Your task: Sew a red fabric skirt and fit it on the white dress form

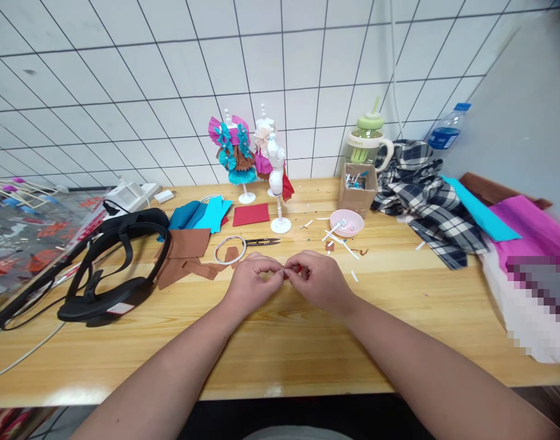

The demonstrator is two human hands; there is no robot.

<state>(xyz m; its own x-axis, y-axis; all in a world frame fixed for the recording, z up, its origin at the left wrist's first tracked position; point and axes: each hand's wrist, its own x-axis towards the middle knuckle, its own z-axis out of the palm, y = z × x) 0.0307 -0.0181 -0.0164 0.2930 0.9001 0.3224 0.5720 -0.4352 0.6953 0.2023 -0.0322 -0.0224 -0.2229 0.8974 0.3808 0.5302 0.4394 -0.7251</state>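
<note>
Over the middle of the wooden table (280,348), my left hand (255,281) and my right hand (320,280) meet fingertip to fingertip, both pinched. A tiny dark reddish bit shows between the fingertips, too small to name, and some red shows behind my right fingers. Just beyond my hands lie black thread snips (263,242), a white ring (230,250) and a brown scrap (231,255). Farther back a bare white mini mannequin (276,171) stands beside a red sheet (251,214). Two dressed mannequins, one in magenta, teal and brown (234,153), stand behind it.
Brown sheets (186,244), cyan paper (213,214) and a black headband device (119,269) are at left. On the right are a pink bowl (346,223) with white strips, a cardboard box (357,188), a green-lidded bottle (368,140), plaid cloth (422,195) and a water bottle (447,127).
</note>
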